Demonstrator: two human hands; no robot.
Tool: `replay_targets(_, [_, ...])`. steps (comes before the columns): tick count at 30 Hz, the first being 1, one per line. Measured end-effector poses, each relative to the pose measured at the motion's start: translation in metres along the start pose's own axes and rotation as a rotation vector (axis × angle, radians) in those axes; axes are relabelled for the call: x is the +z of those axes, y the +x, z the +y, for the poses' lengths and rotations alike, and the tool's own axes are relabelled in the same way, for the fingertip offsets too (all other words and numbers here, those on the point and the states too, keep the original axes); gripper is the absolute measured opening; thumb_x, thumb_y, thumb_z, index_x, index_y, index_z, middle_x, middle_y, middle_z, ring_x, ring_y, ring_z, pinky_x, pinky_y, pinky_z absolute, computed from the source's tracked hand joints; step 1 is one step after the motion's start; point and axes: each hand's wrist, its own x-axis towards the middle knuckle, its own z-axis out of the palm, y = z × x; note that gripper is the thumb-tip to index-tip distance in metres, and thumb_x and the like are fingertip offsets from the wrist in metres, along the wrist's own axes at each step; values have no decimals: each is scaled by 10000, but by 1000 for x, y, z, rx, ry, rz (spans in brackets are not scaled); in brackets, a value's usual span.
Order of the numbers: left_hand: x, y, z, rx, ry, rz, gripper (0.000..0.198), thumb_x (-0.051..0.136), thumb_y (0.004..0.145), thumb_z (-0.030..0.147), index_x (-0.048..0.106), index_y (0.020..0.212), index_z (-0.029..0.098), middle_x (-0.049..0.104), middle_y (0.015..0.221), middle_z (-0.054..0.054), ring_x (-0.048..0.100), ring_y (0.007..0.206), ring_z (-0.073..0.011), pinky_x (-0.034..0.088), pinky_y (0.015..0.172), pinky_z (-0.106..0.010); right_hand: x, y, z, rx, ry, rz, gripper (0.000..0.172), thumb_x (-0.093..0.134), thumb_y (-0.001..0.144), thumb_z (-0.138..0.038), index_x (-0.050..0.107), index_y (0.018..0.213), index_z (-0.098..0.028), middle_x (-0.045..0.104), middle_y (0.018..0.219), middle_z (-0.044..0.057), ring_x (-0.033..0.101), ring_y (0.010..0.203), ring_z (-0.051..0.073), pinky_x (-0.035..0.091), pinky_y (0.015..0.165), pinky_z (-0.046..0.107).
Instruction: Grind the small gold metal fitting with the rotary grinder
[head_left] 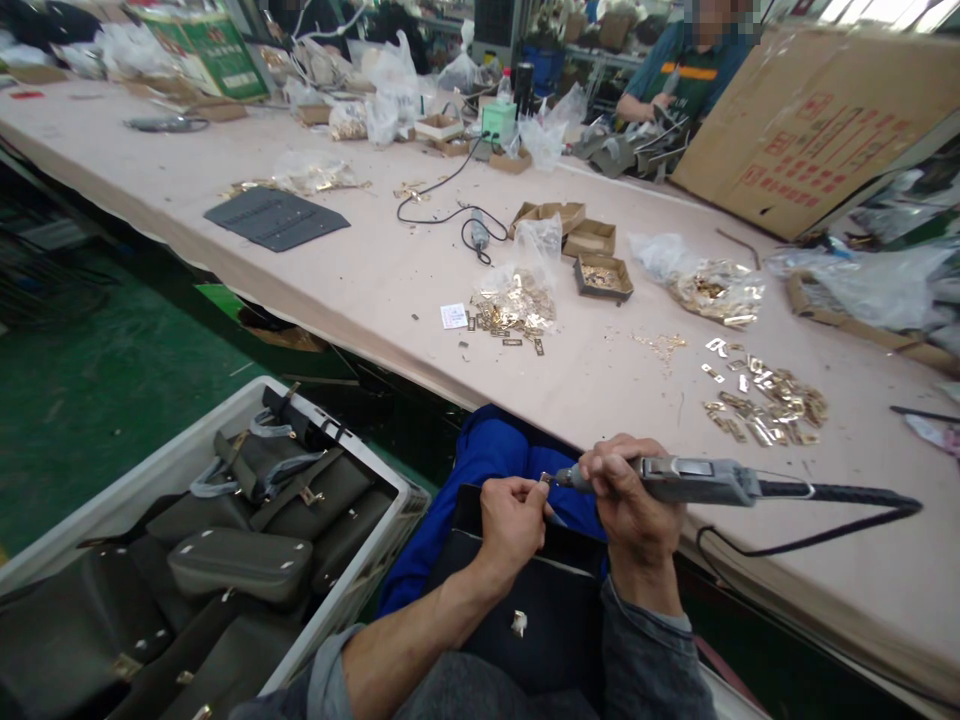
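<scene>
"Where are the hands working in relation to that dark bag (559, 580)?"

"The bag is lying across the lap. Around its far end, the left hand (511, 525) is pinching a small shiny piece (545, 480) between thumb and forefinger, its other fingers curling in. The piece is showing too small for me to name."

"And the right?"

"Just right of the bag, the right hand (637, 510) is wrapping its fingers around a power screwdriver (701, 482). The tip is pointing left, at the pinched piece; whether they're touching, I cannot tell."

"What's worrying you?"

"Only fingertips are steadying that piece, so a slight sideways push from the bit could be sending it down onto the bag or off past it. If the tip is skidding, the left thumb is sitting right there."

"Anything else?"

"The black cord (832, 493) is looping out to the right of the bag; a snag could be tugging the driver askew. And the metal clasp (519, 623) is lying exposed on the bag's face, so a dropped tool could be scratching it."
</scene>
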Motion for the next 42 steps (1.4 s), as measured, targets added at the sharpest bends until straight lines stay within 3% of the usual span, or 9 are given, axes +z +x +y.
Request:
replay_targets(4, [-1, 6, -2, -6, 60, 20, 371, 653, 856, 390, 672, 574, 149, 516, 355, 4, 463, 278, -117, 282, 309, -200, -12, 5, -1, -3, 47, 167, 107, 739, 846, -210, 643, 799, -197, 608, 720, -12, 484, 516, 95, 463, 586, 307])
replay_targets(10, [-1, 12, -3, -18, 81, 11, 346, 653, 861, 332, 674, 574, 139, 560, 396, -11, 463, 278, -106, 263, 302, -190, -53, -9, 23, 162, 172, 494, 258, 807, 790, -240, 554, 785, -190, 563, 723, -46, 457, 548, 75, 487, 609, 269])
replay_targets(16, [-1, 12, -6, -23, 89, 7, 400, 685, 858, 438, 691, 588, 143, 606, 438, -28, 475, 283, -106, 292, 308, -195, -71, -27, 43, 230, 282, 672, 341, 844, 731, -230, 513, 802, -188, 527, 773, -64, 453, 561, 56, 506, 625, 252])
replay_targets(19, [-2, 13, -9, -12, 95, 0, 397, 687, 857, 438, 691, 588, 146, 580, 409, -16, 476, 279, -109, 286, 308, -193, -71, -26, 45, 211, 250, 688, 349, 851, 729, -244, 517, 817, -191, 530, 783, -64, 457, 563, 58, 511, 634, 262])
replay_targets(25, [-3, 15, -12, 1, 73, 1, 361, 676, 863, 405, 711, 632, 129, 685, 535, -62, 482, 280, -99, 293, 300, -190, -67, -21, 46, 193, 215, 683, 374, 862, 715, -257, 503, 798, -192, 524, 740, -67, 455, 554, 64, 505, 631, 265])
replay_targets(42, [-2, 18, -13, 10, 77, 5, 352, 662, 865, 367, 700, 609, 128, 677, 513, -63, 475, 266, -99, 284, 283, -181, -71, -18, 56, 184, 191, 680, 366, 856, 736, -260, 501, 801, -198, 543, 735, -66, 466, 538, 67, 528, 619, 273])
